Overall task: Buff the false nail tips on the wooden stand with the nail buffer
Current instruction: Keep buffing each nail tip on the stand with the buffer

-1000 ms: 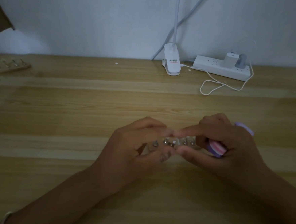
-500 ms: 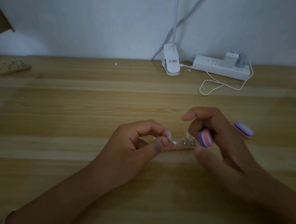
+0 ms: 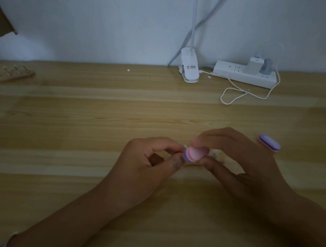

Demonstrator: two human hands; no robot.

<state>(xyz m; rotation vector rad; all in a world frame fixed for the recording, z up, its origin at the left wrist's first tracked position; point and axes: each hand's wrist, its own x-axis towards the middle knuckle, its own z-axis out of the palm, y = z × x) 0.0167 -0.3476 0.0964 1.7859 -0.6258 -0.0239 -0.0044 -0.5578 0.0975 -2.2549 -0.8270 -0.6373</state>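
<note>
Both hands meet over the stand near the table's front edge

The right hand (image 3: 238, 159) pinches the nail buffer (image 3: 193, 154), a small pink block with purple and white layers. Its forefinger lies curled over the top and its thumb is pressed up from beneath. The other fingers are loosely bent behind. The buffer's rounded end points left and sits against the left hand's fingertips.

The left hand (image 3: 148, 161) is curled, with forefinger and thumb brought together in a pinch at the left end of the wooden stand (image 3: 191, 164). The buffer covers the exact point of contact. The remaining fingers are folded into the palm.

The stand lies on the table (image 3: 81, 127), midway along and towards the front edge, and is mostly hidden under the two hands. A few false nail tips (image 3: 216, 151) show dimly in the gap under the right hand, too blurred to count.

A second buffer (image 3: 269, 142), purple on top, lies just right of the right hand, apart from it. Along the back edge stand a white clip lamp (image 3: 189, 68) and a power strip (image 3: 244, 74) with a looped white cable (image 3: 237, 93). Another wooden stand (image 3: 9, 74) lies at the back left corner
</note>
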